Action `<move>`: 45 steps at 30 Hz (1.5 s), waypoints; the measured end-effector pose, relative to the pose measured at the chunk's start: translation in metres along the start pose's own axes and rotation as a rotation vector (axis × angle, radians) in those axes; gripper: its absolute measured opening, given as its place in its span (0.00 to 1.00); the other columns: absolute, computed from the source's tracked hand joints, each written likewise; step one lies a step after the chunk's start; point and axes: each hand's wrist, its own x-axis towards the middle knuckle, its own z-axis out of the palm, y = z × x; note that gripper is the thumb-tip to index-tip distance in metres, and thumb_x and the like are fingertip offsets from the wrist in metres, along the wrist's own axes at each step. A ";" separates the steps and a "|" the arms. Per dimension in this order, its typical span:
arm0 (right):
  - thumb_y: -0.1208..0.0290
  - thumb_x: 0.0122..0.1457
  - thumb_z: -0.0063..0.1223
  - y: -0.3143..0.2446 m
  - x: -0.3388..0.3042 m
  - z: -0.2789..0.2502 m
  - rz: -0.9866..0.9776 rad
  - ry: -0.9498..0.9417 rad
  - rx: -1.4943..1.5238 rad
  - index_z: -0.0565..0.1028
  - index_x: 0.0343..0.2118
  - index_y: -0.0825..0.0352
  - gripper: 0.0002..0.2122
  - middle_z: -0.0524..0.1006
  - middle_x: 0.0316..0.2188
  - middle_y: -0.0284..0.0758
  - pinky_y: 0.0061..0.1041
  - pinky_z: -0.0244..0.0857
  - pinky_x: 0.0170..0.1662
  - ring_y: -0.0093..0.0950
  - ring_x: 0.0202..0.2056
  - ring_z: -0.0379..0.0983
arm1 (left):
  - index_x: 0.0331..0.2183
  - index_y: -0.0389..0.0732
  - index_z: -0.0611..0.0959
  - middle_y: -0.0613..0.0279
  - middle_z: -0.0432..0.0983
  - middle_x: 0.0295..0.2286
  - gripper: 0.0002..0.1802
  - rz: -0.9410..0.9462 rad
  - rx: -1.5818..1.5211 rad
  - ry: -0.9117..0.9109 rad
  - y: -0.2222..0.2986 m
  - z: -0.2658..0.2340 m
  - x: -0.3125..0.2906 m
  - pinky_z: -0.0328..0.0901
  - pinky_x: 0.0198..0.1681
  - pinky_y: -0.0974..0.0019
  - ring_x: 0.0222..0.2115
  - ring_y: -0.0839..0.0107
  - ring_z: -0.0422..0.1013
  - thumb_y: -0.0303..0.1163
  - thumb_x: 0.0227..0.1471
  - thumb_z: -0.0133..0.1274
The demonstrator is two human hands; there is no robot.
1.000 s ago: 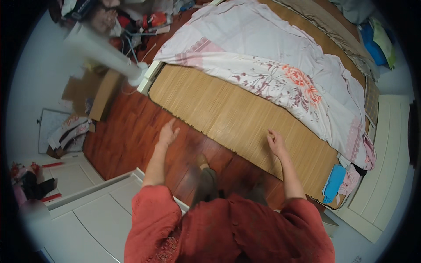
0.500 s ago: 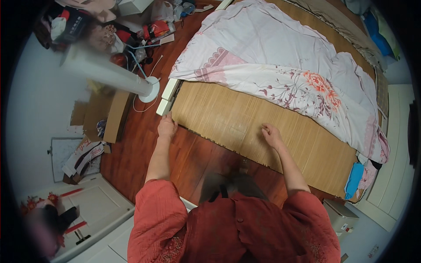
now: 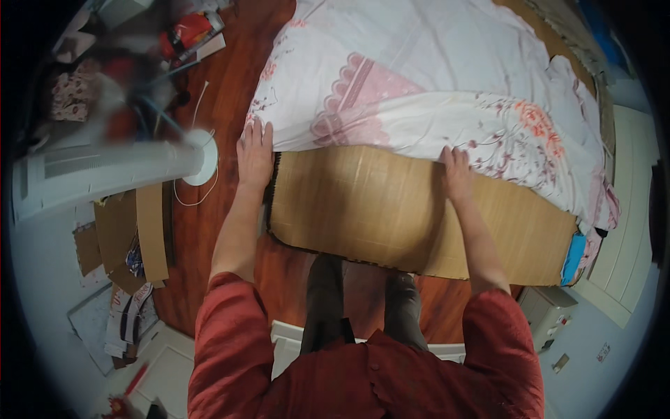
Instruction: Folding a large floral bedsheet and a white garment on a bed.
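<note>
A white floral bed cover [image 3: 419, 115], with pink lace-like trim and orange and purple flowers, lies rumpled over the bed. Along its near side it leaves a strip of tan woven sleeping mat [image 3: 363, 199] bare. My left hand [image 3: 256, 157] reaches to the cover's left near corner, beside the mat's left edge, its fingers stretched out against the cloth. At the cover's near edge, right of the middle, my right hand [image 3: 457, 174] has its fingertips on the fabric, fingers apart. The undersides of both hands are hidden.
A white tower fan [image 3: 112, 171] leans into view at the left on its round base, its cord looping over the wooden floor [image 3: 209, 237]. Open cardboard boxes [image 3: 150, 234] stand below it. A blue item [image 3: 574, 258] lies at the mat's right end, near a pale cabinet [image 3: 548, 307].
Both hands have moved forward to the near edge of the bed cover, the right one from above the mat. My view has shifted closer to the bed.
</note>
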 end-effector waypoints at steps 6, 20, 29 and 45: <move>0.70 0.53 0.39 -0.018 0.050 0.035 0.143 -0.028 -0.024 0.69 0.36 0.63 0.09 0.70 0.31 0.37 0.36 0.59 0.39 0.35 0.36 0.67 | 0.32 0.39 0.73 0.55 0.70 0.29 0.13 0.365 -0.387 0.135 -0.041 0.012 0.049 0.60 0.42 0.60 0.36 0.59 0.66 0.20 0.37 0.47; 0.80 0.42 0.46 -0.102 -0.093 -0.026 0.202 -0.385 0.217 0.62 0.45 0.69 0.22 0.64 0.43 0.43 0.34 0.59 0.46 0.39 0.46 0.60 | 0.36 0.42 0.72 0.58 0.68 0.34 0.18 0.508 -0.282 -0.530 -0.076 -0.028 -0.132 0.57 0.44 0.59 0.37 0.62 0.65 0.25 0.35 0.49; 0.77 0.49 0.38 -0.135 0.017 -0.016 -0.549 -0.011 0.131 0.68 0.40 0.66 0.13 0.69 0.42 0.39 0.33 0.59 0.44 0.33 0.44 0.65 | 0.41 0.42 0.71 0.57 0.63 0.44 0.28 0.127 -0.137 -0.315 -0.093 0.000 -0.152 0.50 0.50 0.57 0.46 0.60 0.58 0.24 0.31 0.55; 0.74 0.44 0.49 -0.072 -0.043 -0.088 -0.400 -0.571 0.531 0.73 0.30 0.63 0.08 0.73 0.26 0.43 0.35 0.63 0.37 0.42 0.32 0.69 | 0.27 0.37 0.73 0.55 0.70 0.28 0.08 0.071 -0.235 -0.190 -0.107 -0.136 -0.137 0.55 0.49 0.55 0.36 0.57 0.66 0.26 0.37 0.48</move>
